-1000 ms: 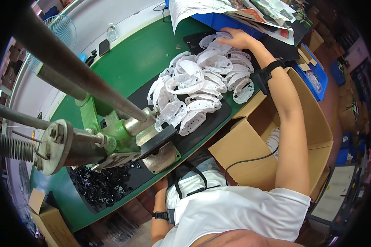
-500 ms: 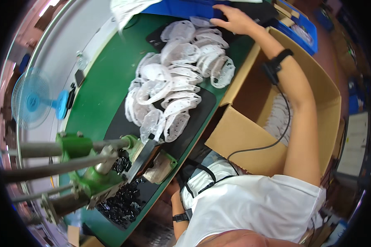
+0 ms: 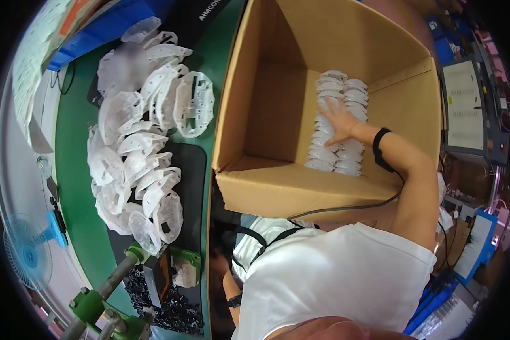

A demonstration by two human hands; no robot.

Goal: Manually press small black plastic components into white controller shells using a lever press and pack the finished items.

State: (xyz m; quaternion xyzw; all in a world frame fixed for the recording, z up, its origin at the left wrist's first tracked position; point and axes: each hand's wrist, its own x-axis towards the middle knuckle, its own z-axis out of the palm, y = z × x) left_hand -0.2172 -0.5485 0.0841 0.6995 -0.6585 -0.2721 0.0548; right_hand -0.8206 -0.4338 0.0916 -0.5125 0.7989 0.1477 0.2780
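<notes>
My right hand [image 3: 339,123] reaches into a cardboard box [image 3: 374,84], its fingers spread flat over white perforated plastic pieces [image 3: 350,163]. These pieces stand packed close together in two rows on the box floor, and the hand covers some of them. On the table to the left lies a heap of similar white oval plastic shells [image 3: 139,144] with holes and slots, overlapping in loose columns. My left hand [image 3: 218,263] hangs low beside the table edge, near my lap. Shadow hides its fingers, so its grip does not show.
A green hand press [image 3: 90,309] stands at the table's near end, with small black plastic bits [image 3: 175,309] beside it. Blue bin [image 3: 105,34] and dark mats lie on the green table [image 3: 73,170]. A blue fan [image 3: 31,255] is at the left. A cable runs from my right wrist.
My right hand has moved from beside the blue bin at the table's far end into the box, onto the packed pieces. The view has swung to the right. My left hand stays low.
</notes>
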